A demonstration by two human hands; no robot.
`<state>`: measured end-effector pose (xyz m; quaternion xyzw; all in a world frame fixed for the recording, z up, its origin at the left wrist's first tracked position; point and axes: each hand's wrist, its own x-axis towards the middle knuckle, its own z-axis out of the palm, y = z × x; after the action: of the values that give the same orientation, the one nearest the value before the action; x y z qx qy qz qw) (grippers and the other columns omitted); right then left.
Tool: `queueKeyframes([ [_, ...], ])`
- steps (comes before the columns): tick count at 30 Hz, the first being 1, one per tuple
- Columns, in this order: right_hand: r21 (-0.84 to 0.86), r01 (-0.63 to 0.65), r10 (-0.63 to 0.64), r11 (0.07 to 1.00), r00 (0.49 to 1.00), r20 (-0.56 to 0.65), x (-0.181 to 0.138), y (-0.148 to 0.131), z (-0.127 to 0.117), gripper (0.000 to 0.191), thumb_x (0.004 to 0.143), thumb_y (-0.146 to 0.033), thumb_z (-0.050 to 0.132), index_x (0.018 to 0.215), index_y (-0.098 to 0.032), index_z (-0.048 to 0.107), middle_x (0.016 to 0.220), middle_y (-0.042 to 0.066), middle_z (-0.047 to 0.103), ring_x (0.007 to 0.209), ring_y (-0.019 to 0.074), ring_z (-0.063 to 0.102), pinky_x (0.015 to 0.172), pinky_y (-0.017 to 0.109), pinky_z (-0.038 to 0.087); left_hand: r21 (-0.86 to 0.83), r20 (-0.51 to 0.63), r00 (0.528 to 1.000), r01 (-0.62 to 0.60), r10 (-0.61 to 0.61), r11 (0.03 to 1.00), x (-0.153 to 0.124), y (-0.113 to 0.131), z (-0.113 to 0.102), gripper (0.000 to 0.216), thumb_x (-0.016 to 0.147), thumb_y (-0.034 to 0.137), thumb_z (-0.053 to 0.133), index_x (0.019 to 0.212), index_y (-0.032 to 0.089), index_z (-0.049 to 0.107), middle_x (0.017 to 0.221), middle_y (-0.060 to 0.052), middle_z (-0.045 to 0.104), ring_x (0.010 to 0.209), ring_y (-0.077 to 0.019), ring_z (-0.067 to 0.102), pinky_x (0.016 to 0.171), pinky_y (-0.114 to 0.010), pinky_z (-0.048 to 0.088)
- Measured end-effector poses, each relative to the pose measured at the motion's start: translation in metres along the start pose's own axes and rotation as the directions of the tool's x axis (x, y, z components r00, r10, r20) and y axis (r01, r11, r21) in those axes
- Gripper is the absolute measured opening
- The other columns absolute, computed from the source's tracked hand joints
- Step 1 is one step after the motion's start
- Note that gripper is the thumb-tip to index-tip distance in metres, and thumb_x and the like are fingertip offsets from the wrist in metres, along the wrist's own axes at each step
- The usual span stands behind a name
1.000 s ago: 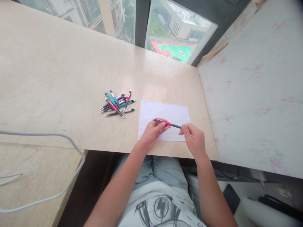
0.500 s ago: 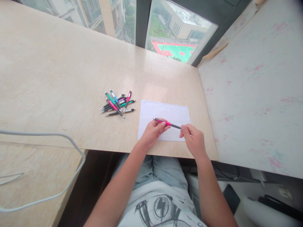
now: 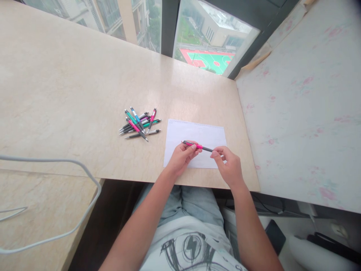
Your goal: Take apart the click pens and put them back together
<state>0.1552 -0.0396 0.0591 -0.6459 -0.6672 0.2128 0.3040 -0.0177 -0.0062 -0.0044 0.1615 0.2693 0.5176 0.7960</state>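
Note:
A pink and dark grey pen (image 3: 199,146) is held level just above a white sheet of paper (image 3: 195,132) near the front edge of the beige desk (image 3: 84,90). My left hand (image 3: 182,157) pinches the pen's pink middle. My right hand (image 3: 228,165) pinches its dark right end with thumb and fingers. To the left of the sheet lies a small heap of several coloured pens (image 3: 139,123), apart from both hands.
A window (image 3: 208,41) runs along the far side of the desk. On the right, a white flowered surface (image 3: 304,105) butts against the desk. A grey cable (image 3: 73,226) loops over the lower beige surface at the left. My lap is below the desk edge.
My right hand has slid a little to the left along the pen, so less of the dark end shows. The left hand and pen barely moved.

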Motion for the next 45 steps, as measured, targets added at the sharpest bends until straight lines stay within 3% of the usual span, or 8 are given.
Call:
queueKeyframes([
  [2, -0.012, 0.003, -0.003, 1.000, 1.000, -0.002, 0.000, 0.000, 0.000, 0.024, 0.093, -0.045, 0.056, 0.089, -0.022, 0.063, 0.081, 0.003, 0.072, 0.073, 0.0185, 0.067, 0.063, 0.029, 0.049, -0.001, -0.007, 1.000, -0.003, 0.003, 1.000, 0.001, 0.000, 0.000, 0.022, 0.076, 0.023, 0.081, 0.093, 0.012, 0.071, 0.092, -0.007, 0.074, 0.081, -0.0113, 0.069, 0.080, -0.023, 0.053],
  [8, -0.022, 0.033, -0.031, 0.999, 0.995, 0.097, 0.000, -0.003, -0.002, 0.039, 0.097, -0.044, 0.049, 0.066, -0.022, 0.058, 0.061, -0.001, 0.064, 0.059, 0.0150, 0.060, 0.061, 0.028, 0.045, 0.013, -0.015, 1.000, -0.011, 0.011, 1.000, 0.001, 0.000, -0.001, 0.021, 0.077, 0.025, 0.080, 0.091, 0.013, 0.071, 0.091, -0.006, 0.073, 0.078, -0.0110, 0.068, 0.079, -0.024, 0.053],
  [14, 0.024, 0.009, -0.010, 1.000, 0.999, 0.032, 0.000, -0.002, 0.001, 0.021, 0.094, -0.040, 0.054, 0.086, -0.023, 0.064, 0.078, 0.001, 0.070, 0.074, 0.0177, 0.065, 0.066, 0.028, 0.049, 0.006, -0.004, 1.000, -0.005, 0.005, 1.000, 0.002, -0.001, -0.002, 0.022, 0.076, 0.024, 0.081, 0.092, 0.013, 0.071, 0.091, -0.006, 0.073, 0.080, -0.0108, 0.068, 0.078, -0.022, 0.053],
  [25, -0.057, 0.099, -0.098, 0.993, 0.995, 0.021, -0.004, -0.006, 0.001, 0.034, 0.098, -0.038, 0.045, 0.071, -0.022, 0.060, 0.062, -0.001, 0.060, 0.060, 0.0155, 0.055, 0.061, 0.029, 0.041, 0.042, 0.042, 0.995, -0.089, 0.087, 0.995, 0.000, 0.001, 0.000, 0.021, 0.076, 0.026, 0.081, 0.091, 0.015, 0.069, 0.092, -0.005, 0.072, 0.076, -0.0093, 0.066, 0.078, -0.024, 0.052],
  [35, 0.025, 0.036, -0.036, 0.999, 0.999, 0.018, -0.007, -0.008, 0.011, 0.038, 0.097, -0.041, 0.047, 0.067, -0.022, 0.058, 0.061, 0.000, 0.061, 0.059, 0.0155, 0.057, 0.061, 0.028, 0.043, 0.007, 0.018, 0.999, -0.045, 0.045, 0.999, 0.001, 0.001, -0.003, 0.022, 0.078, 0.026, 0.079, 0.093, 0.013, 0.069, 0.093, -0.006, 0.072, 0.076, -0.0085, 0.066, 0.076, -0.021, 0.052],
  [39, 0.160, -0.020, 0.034, 0.987, 0.996, -0.080, -0.009, -0.001, 0.012, 0.040, 0.099, -0.045, 0.043, 0.074, -0.021, 0.063, 0.068, 0.002, 0.066, 0.066, 0.0180, 0.062, 0.065, 0.030, 0.048, -0.032, -0.036, 0.999, -0.033, 0.032, 0.999, 0.000, 0.002, -0.002, 0.023, 0.077, 0.025, 0.080, 0.093, 0.014, 0.069, 0.092, -0.005, 0.072, 0.077, -0.0088, 0.066, 0.074, -0.020, 0.052],
  [42, 0.167, -0.081, 0.107, 0.983, 0.982, -0.154, -0.012, 0.006, 0.011, 0.039, 0.098, -0.047, 0.047, 0.073, -0.021, 0.063, 0.065, 0.002, 0.065, 0.063, 0.0177, 0.061, 0.063, 0.031, 0.048, -0.058, -0.078, 0.996, -0.043, 0.038, 0.997, 0.001, 0.003, -0.002, 0.024, 0.075, 0.025, 0.081, 0.093, 0.014, 0.069, 0.090, -0.004, 0.072, 0.075, -0.0082, 0.066, 0.072, -0.019, 0.052],
  [45, 0.177, -0.075, 0.101, 0.981, 0.985, -0.141, -0.013, 0.009, 0.010, 0.037, 0.098, -0.045, 0.048, 0.077, -0.021, 0.065, 0.066, 0.002, 0.065, 0.064, 0.0173, 0.061, 0.063, 0.031, 0.048, -0.054, -0.082, 0.996, -0.047, 0.043, 0.997, 0.001, 0.003, -0.003, 0.024, 0.076, 0.025, 0.081, 0.093, 0.014, 0.069, 0.089, -0.004, 0.071, 0.074, -0.0077, 0.066, 0.070, -0.018, 0.052],
])
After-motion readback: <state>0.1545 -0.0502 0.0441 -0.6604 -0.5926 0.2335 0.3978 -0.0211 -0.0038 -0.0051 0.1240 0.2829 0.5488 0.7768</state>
